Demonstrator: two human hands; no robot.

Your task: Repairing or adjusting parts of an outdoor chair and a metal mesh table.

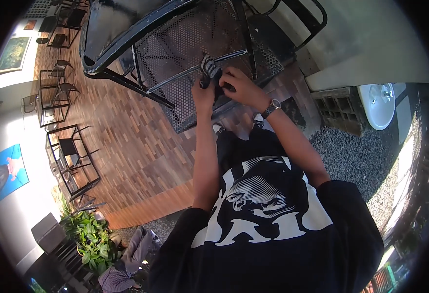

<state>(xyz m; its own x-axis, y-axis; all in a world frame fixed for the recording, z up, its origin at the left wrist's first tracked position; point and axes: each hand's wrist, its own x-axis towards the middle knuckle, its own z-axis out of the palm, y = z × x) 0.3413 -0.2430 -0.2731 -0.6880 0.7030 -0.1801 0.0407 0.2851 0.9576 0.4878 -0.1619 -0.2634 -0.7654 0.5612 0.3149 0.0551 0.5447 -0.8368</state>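
Note:
My left hand is closed on a dark cloth with a grey-and-white striped part at the top. My right hand is beside it, fingers curled at the cloth, exactly what they grip partly hidden. Just beyond both hands is a black metal furniture frame with a scuffed pale crossbar, over a perforated metal surface.
More black chairs and tables stand on the wooden floor at left. A white sink and concrete blocks are at right, beside gravel. Plants and another person are at lower left.

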